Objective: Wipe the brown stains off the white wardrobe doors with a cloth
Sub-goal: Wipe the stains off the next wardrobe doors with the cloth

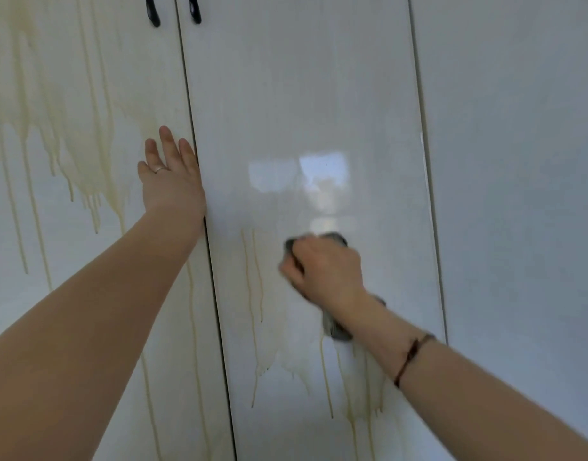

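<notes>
Glossy white wardrobe doors fill the view. The left door (69,247) carries wide brown drip stains (46,104) running down from the top. The middle door (302,111) looks shiny in its upper part, with brown streaks (252,287) and a pale smear (359,377) lower down. My left hand (171,181) lies flat with straight fingers on the left door's right edge. My right hand (322,264) grips a grey cloth (335,327) and holds it against the middle door, just above the lower stains; the hand and cloth are motion-blurred.
A third door (518,194) on the right shows no stains. Two black handles (153,11) (195,10) hang at the top, either side of the gap between the left and middle doors.
</notes>
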Available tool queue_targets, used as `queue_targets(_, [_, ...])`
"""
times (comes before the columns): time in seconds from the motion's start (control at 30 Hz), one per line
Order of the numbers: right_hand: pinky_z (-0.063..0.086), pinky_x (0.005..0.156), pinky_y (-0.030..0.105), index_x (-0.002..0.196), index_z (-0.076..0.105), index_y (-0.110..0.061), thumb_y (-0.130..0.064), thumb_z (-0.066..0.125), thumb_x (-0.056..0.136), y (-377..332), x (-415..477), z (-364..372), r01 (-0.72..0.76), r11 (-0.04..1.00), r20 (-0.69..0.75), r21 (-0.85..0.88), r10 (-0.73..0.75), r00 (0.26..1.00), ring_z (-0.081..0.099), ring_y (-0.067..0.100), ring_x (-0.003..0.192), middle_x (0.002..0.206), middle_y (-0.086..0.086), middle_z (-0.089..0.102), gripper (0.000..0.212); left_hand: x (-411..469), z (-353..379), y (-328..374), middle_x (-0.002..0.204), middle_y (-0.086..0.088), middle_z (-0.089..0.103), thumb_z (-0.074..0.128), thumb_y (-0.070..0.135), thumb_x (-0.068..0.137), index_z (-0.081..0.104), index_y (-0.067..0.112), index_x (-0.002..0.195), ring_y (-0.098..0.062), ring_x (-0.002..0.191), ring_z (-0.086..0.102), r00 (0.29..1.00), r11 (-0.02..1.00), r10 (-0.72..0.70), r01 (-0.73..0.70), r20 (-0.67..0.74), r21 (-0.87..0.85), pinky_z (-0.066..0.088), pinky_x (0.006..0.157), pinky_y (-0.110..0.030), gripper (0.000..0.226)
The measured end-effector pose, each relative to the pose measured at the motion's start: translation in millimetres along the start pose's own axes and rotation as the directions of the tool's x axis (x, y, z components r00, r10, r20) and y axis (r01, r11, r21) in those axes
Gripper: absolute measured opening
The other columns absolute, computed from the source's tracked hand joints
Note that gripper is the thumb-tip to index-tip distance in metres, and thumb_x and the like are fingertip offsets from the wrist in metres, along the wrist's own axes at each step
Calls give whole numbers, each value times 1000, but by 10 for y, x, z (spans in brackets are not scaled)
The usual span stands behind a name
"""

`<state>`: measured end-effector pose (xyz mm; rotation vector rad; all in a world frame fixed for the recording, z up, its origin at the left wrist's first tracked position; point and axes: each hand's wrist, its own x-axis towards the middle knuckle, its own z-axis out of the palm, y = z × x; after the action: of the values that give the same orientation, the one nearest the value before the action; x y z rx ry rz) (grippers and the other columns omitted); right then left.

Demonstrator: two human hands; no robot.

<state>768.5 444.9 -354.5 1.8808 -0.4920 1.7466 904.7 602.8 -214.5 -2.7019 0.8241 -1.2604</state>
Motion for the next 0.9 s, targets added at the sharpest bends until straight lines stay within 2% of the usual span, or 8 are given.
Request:
queue_targets(0.17, [22, 48, 25, 66, 42, -20, -37, 46, 88, 416, 985, -129, -380, 925, -96, 15, 379, 920, 46, 21, 52, 64, -3, 49, 28, -22, -21, -45, 154, -35, -28, 61, 20, 90, -26, -9, 148, -49, 149, -5, 1000, 1000, 27, -27, 4, -4, 19, 122, -49, 108])
queue_targets(0.27, [26, 46, 25, 69, 43, -22, -34, 47, 88, 416, 782, -125, -471, 882, -135, 15, 469, 873, 48, 21, 56, 68, -4, 50, 24, -18, -8, -59, 155, -35, -26, 64, 20, 89, -24, -8, 149, -50, 149, -4, 999, 999, 45, -46, -22, -19, 20, 122, -50, 110])
queue_targets(0.37, [21, 42, 22, 66, 43, -21, -32, 53, 88, 26, 192, -24, -373, 926, -111, 53, 376, 920, 43, 17, 51, 63, -5, 46, 27, 13, 16, -50, 155, -35, -26, 61, 18, 91, -24, -8, 149, -50, 149, -4, 999, 999, 42, -42, -30, -15, 20, 122, -50, 106])
queue_targets(0.43, [17, 41, 23, 63, 44, -21, -28, 56, 87, -348, -178, 96, -111, 989, -83, 92, 119, 989, 39, 15, 49, 60, -5, 43, 28, 28, 19, -28, 155, -34, -27, 57, 17, 94, -24, -8, 149, -50, 149, -5, 999, 999, 27, -28, -24, -24, 18, 122, -50, 101])
queue_targets(0.53, [30, 41, 27, 63, 54, -19, -23, 61, 83, -712, -170, 261, 247, 954, -98, 169, -234, 967, 45, 17, 49, 61, -3, 47, 22, 14, 35, -11, 155, -33, -28, 57, 18, 95, -25, -7, 149, -49, 149, -7, 1000, 999, 18, -19, -25, -38, 13, 123, -52, 101])
queue_targets(0.6, [25, 46, 25, 64, 60, -19, -27, 65, 82, -748, 303, 297, 337, 931, -86, 138, -328, 941, 50, 20, 50, 62, -2, 53, 21, 34, 40, -14, 155, -32, -29, 57, 16, 94, -25, -6, 149, -49, 149, -8, 999, 999, 12, -14, -34, -47, 12, 123, -52, 101])
queue_targets(0.77, [10, 47, 22, 65, 42, -21, -31, 52, 86, -519, 1507, 198, 6, 1000, -98, 26, -4, 995, 41, 21, 47, 60, -5, 39, 25, 12, 54, -93, 156, -32, -28, 62, 16, 90, -26, -5, 149, -49, 149, -6, 997, 999, 48, -49, -55, -10, 17, 123, -50, 108])
queue_targets(0.9, [7, 47, 23, 65, 45, -19, -26, 54, 86, -618, 1262, 217, -118, 991, -172, 57, 126, 977, 34, 19, 48, 61, -3, 41, 24, 10, 63, -120, 156, -32, -28, 59, 14, 93, -26, -5, 149, -50, 149, -5, 995, 997, 79, -78, -54, 23, 19, 122, -50, 104])
